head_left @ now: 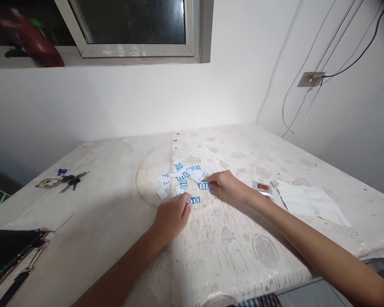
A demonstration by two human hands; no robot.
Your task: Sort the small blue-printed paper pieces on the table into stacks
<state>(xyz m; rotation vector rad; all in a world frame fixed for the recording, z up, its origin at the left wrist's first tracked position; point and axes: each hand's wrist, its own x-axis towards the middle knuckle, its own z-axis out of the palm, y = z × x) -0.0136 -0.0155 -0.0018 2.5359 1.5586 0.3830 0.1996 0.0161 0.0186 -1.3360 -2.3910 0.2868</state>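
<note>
A loose heap of small white paper pieces (195, 174), several printed with blue outlined boxes, lies on the white table (217, 238). At the near side of the heap, my left hand (173, 213) pinches a blue-printed paper strip (193, 200) between thumb and fingers. Another blue-printed strip (205, 186) is in the closed fingertips of my right hand (224, 184), at the heap's right edge. Some pieces in the heap lie blank side up and overlap one another.
Keys (72, 181) and a small blue object (62, 172) lie at the left. A black bag (13, 247) is at the near left. On the right are foil-like packets (263, 188) and a white cloth (312, 202). Cables hang from a wall socket (311, 79).
</note>
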